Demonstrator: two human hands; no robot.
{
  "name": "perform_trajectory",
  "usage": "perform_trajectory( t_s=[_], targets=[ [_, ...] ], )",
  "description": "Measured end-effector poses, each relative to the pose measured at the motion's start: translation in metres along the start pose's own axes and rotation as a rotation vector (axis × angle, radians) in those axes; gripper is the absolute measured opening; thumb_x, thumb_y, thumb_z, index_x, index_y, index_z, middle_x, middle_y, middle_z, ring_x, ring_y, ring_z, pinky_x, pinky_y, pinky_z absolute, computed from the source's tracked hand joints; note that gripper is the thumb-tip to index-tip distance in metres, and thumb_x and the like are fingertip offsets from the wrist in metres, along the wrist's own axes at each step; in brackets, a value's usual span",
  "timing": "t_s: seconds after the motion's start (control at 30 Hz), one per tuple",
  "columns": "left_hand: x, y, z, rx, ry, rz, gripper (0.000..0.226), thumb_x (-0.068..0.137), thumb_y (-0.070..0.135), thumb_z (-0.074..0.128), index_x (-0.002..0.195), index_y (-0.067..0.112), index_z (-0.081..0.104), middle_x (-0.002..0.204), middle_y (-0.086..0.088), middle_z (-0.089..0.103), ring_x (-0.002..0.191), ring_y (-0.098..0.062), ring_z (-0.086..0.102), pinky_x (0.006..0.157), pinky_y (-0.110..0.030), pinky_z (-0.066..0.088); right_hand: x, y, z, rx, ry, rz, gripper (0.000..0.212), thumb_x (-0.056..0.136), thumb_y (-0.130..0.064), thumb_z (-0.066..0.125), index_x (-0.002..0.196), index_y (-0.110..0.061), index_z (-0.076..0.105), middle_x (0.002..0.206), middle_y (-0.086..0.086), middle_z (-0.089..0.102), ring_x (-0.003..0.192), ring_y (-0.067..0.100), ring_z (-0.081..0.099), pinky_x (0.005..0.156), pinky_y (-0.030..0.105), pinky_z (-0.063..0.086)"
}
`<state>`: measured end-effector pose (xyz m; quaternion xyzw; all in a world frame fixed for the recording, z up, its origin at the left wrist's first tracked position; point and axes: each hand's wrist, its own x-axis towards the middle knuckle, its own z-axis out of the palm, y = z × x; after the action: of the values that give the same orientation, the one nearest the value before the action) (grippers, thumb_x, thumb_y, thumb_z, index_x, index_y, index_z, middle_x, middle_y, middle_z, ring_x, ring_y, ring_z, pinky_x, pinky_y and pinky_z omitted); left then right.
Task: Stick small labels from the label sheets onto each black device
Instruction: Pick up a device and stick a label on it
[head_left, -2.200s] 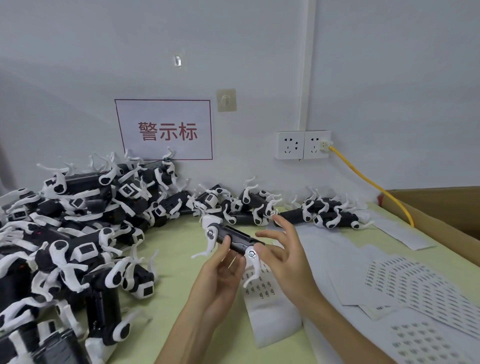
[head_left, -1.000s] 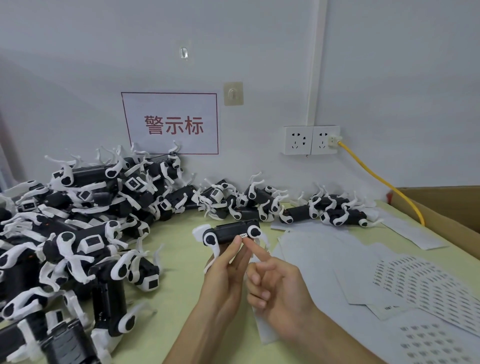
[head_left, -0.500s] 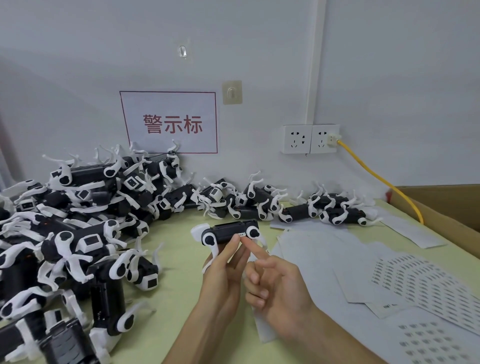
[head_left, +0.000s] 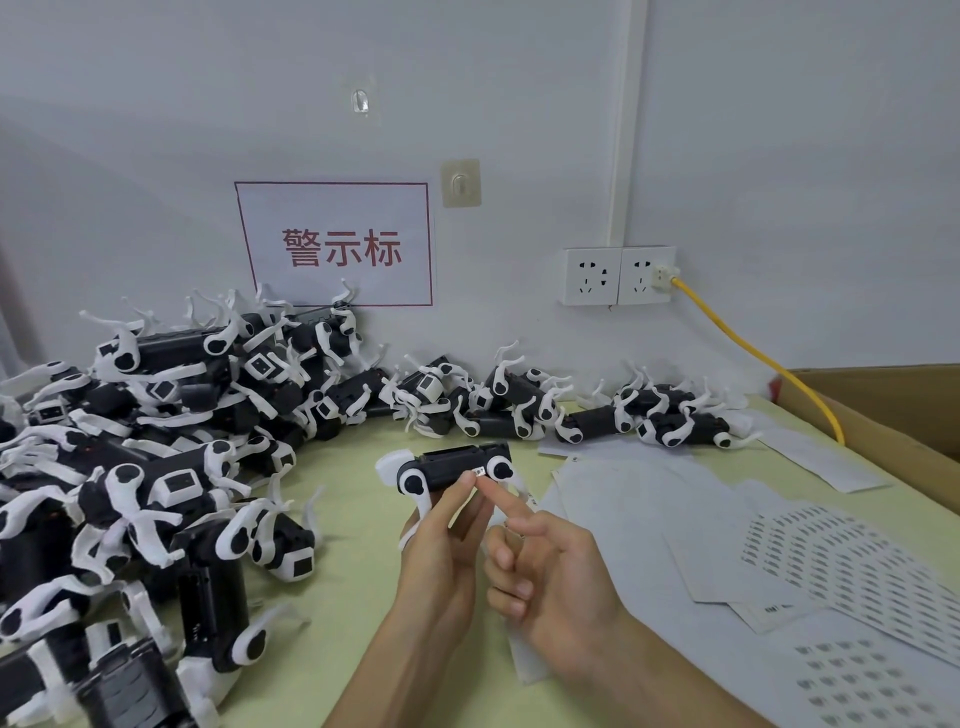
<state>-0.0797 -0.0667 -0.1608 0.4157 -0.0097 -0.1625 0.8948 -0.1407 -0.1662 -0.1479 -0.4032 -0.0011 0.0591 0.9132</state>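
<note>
My left hand grips a black device with white legs and holds it up above the green table. A small white label sits on the device's side near its right end. My right hand points its straight index finger at that label, the tip touching just below it, with the other fingers curled in. Label sheets with rows of small printed labels lie on the table to the right. More black devices with white legs are heaped at the left and lined along the wall.
A cardboard box stands at the right edge. A yellow cable runs from the wall socket down towards the box. A white sign with red characters hangs on the wall. Blank backing sheets lie under my right hand.
The device was turned from tilted to level and raised. My right hand went from holding its end to pressing an index finger at the label; since half a second ago almost nothing moved.
</note>
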Motion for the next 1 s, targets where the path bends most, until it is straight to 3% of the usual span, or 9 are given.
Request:
perform_trajectory(
  t_s=[0.1,0.17,0.27,0.37,0.57,0.67,0.83,1.0],
  targets=[
    [-0.0015,0.0015,0.0008,0.014,0.038,0.012,0.06,0.074,0.031,0.082,0.124,0.005,0.063,0.138,-0.015,0.065,0.129,-0.031,0.061,0.109,-0.047,0.04,-0.0005,0.0004,0.0001,0.006,0.0,0.004,0.061,0.066,-0.019,0.063,0.126,-0.017,0.072,0.063,0.004,0.042,0.046,0.012,0.023,0.041,0.024,0.023],
    [-0.0029,0.0011,0.0024,0.006,0.08,0.029,0.041,0.08,0.024,0.08,0.115,0.013,0.062,0.136,-0.019,0.066,0.122,-0.027,0.067,0.111,-0.046,0.042,-0.0011,0.0004,0.0001,-0.002,0.001,0.008,0.061,0.068,-0.019,0.062,0.128,-0.016,0.071,0.064,0.004,0.042,0.046,0.012,0.024,0.041,0.024,0.023],
    [-0.0039,0.0011,0.0056,0.026,0.137,0.063,0.025,0.088,0.02,0.076,0.107,0.01,0.062,0.133,-0.025,0.064,0.113,-0.022,0.072,0.104,-0.043,0.045,-0.0019,0.001,0.0004,-0.022,0.004,0.018,0.059,0.072,-0.019,0.059,0.13,-0.018,0.07,0.064,0.004,0.041,0.047,0.012,0.024,0.042,0.024,0.022],
    [-0.0043,0.0006,0.0069,0.019,0.179,0.076,0.022,0.089,0.019,0.076,0.104,0.01,0.063,0.127,-0.024,0.069,0.102,-0.018,0.074,0.111,-0.047,0.045,-0.0024,0.0026,0.0014,-0.043,0.007,0.022,0.058,0.073,-0.019,0.057,0.129,-0.02,0.071,0.064,0.004,0.041,0.048,0.012,0.023,0.044,0.025,0.021],
    [-0.0069,0.0007,0.0075,0.065,0.197,0.126,0.022,0.089,0.021,0.076,0.095,0.01,0.059,0.105,-0.015,0.072,0.09,-0.011,0.077,0.101,-0.042,0.049,-0.0014,0.0003,0.0004,-0.013,0.006,0.02,0.056,0.072,-0.019,0.058,0.127,-0.016,0.072,0.065,0.003,0.042,0.046,0.012,0.026,0.042,0.024,0.023],
    [-0.0074,0.0025,0.0084,0.105,0.26,0.174,0.021,0.089,0.018,0.077,0.091,0.008,0.06,0.106,-0.024,0.075,0.091,-0.015,0.078,0.103,-0.044,0.051,-0.0016,0.0004,0.0008,-0.012,0.006,0.027,0.053,0.076,-0.02,0.056,0.126,-0.018,0.073,0.065,0.003,0.043,0.048,0.012,0.024,0.043,0.025,0.022],
    [-0.0068,0.0012,0.0078,0.132,0.314,0.186,0.021,0.089,0.021,0.078,0.091,0.007,0.062,0.104,-0.019,0.077,0.086,-0.011,0.078,0.101,-0.046,0.053,-0.0023,0.002,0.0024,-0.002,0.017,0.044,0.048,0.086,-0.02,0.048,0.129,-0.018,0.071,0.066,0.003,0.043,0.049,0.013,0.024,0.046,0.026,0.021],
    [-0.0015,0.0019,0.006,0.053,0.324,0.231,0.013,0.09,0.015,0.076,0.092,0.008,0.066,0.088,-0.004,0.078,0.093,-0.018,0.078,0.089,-0.032,0.055,-0.003,0.0005,0.0025,0.024,0.039,0.032,0.051,0.087,-0.022,0.046,0.134,-0.017,0.066,0.066,0.004,0.044,0.049,0.014,0.024,0.044,0.026,0.022]
  ],
)
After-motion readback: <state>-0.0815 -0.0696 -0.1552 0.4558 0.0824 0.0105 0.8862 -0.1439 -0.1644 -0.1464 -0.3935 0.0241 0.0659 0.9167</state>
